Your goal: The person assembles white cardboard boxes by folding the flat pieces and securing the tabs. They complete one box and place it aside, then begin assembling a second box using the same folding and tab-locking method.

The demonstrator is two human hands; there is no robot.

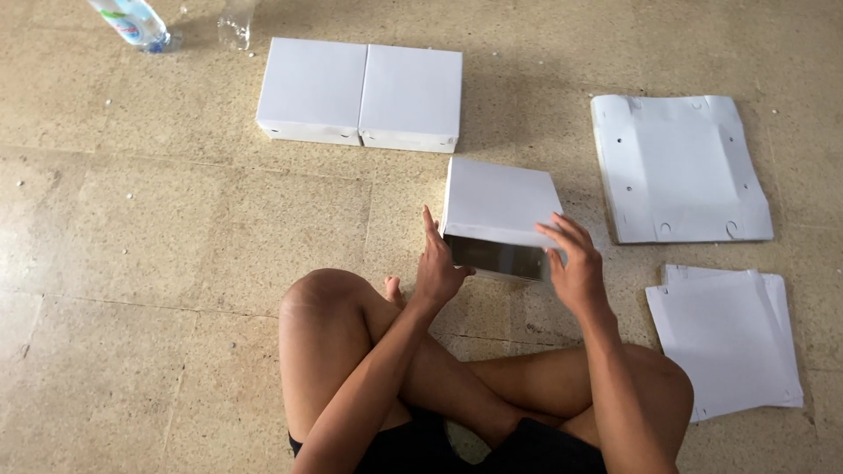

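Note:
A white cardboard box (500, 204) rests on the floor in front of my crossed legs, its open, silvery inside facing me. My left hand (436, 263) presses flat against the box's left side, fingers straight up. On the box's right front corner sits my right hand (572, 263), fingers spread over the top edge. Neither hand lifts the box off the floor.
Two finished white boxes (360, 92) stand side by side farther away. A stack of flat white box blanks (678, 167) lies at the right, another stack (729, 338) nearer my right knee. Two plastic bottles (132, 22) stand at the top left. The floor is beige tile.

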